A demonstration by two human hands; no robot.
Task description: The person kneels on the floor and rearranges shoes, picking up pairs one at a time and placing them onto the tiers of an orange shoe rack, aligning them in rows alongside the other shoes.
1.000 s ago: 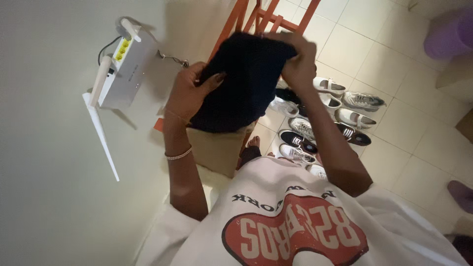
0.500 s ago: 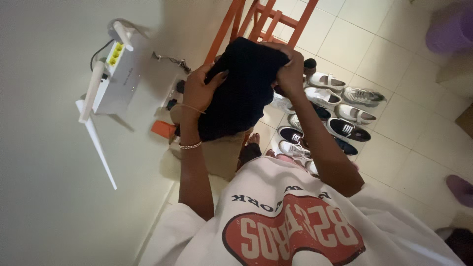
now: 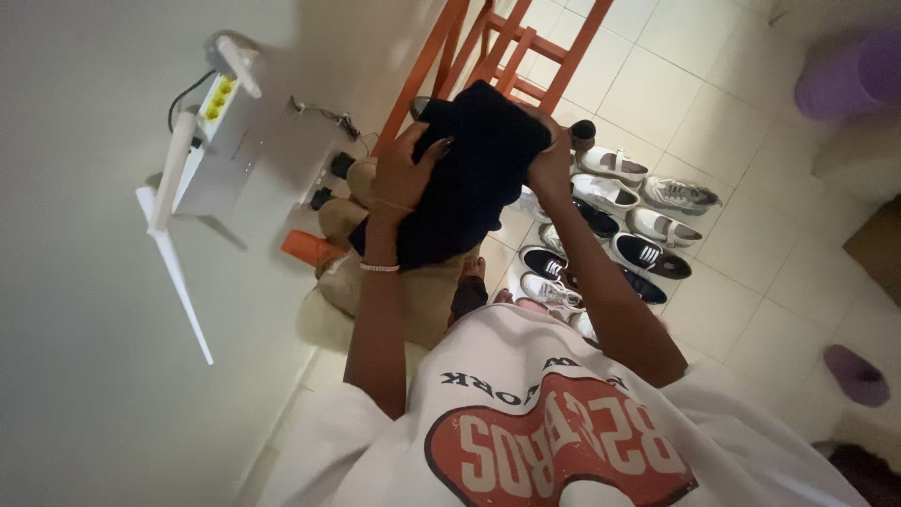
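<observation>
Right now both of my hands are clamped on a dark folded cloth, which I hold up in front of my chest, above the floor. My left hand lies flat against its left side, fingers spread and pressed into the fabric, with a thin beaded bracelet on that wrist. My right hand closes around the cloth's right edge, fingers curled over it, so the bundle sits pinched between the two hands.

Under the cloth stands a brown cardboard box, partly hidden by my left arm, and just left of it lies a small orange object. On the pale wall to my left hangs a white router with long antennas, and cables run from it toward a dark plug. Behind the cloth rises an orange wooden chair frame. On the tiled floor to my right, pairs of shoes are lined up in rows, black ones and white ones. Farther right, well apart, a purple slipper lies alone, and a blurred purple shape sits in the upper corner. My white printed T-shirt fills the bottom of the view.
</observation>
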